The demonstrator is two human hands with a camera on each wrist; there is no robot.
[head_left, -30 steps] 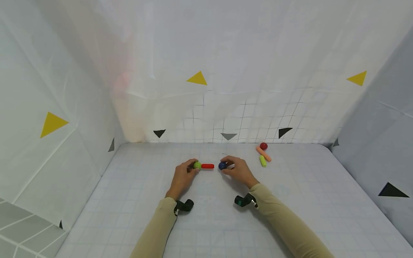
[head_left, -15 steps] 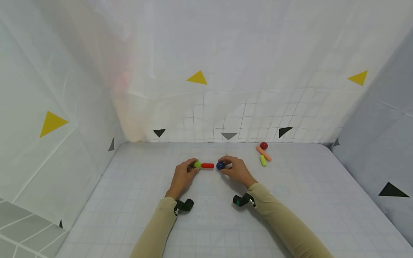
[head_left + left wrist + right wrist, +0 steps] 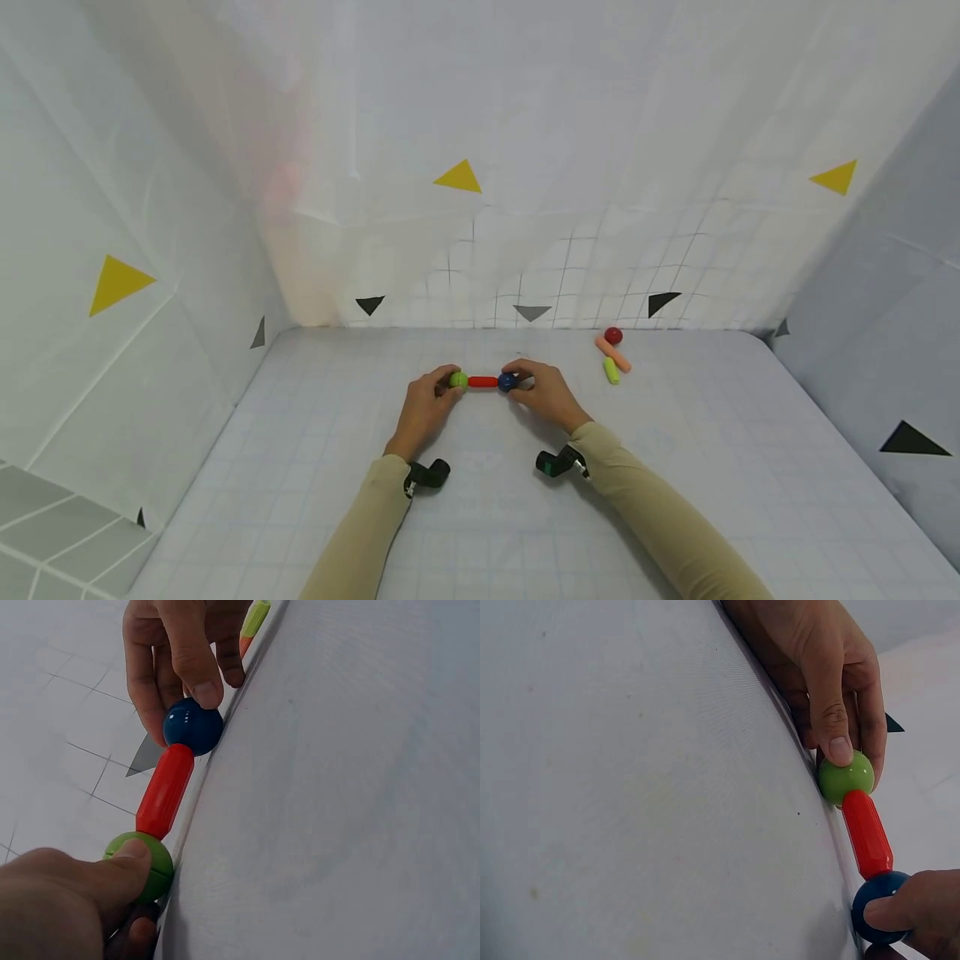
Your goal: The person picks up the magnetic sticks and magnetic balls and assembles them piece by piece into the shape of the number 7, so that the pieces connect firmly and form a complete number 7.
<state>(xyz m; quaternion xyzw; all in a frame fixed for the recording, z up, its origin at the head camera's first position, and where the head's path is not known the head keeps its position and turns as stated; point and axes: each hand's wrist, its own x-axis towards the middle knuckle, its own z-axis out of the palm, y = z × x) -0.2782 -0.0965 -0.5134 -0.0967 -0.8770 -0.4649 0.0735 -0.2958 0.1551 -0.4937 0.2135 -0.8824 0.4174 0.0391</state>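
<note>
Between the two hands lies a short red rod [image 3: 483, 382], with a green ball [image 3: 459, 380] on its left end and a blue ball [image 3: 507, 382] touching its right end. My left hand [image 3: 426, 408] pinches the green ball between thumb and fingers. The blue ball is pinched by my right hand [image 3: 550, 395] in the same way. In the left wrist view the red rod [image 3: 165, 791] runs straight from ball to ball. The right wrist view shows the thumb pressed on the blue ball [image 3: 877, 889].
To the right of the hands, near the table's back edge, lie a dark red ball [image 3: 613, 335], an orange rod [image 3: 613, 354] and a yellow-green rod [image 3: 611, 370]. A white wall sheet [image 3: 600, 275] with triangle markers rises behind the white table [image 3: 480, 517].
My right hand has moved left with the blue ball, closing the gap to the red rod until they touch. The left hand and the green ball have stayed in place.
</note>
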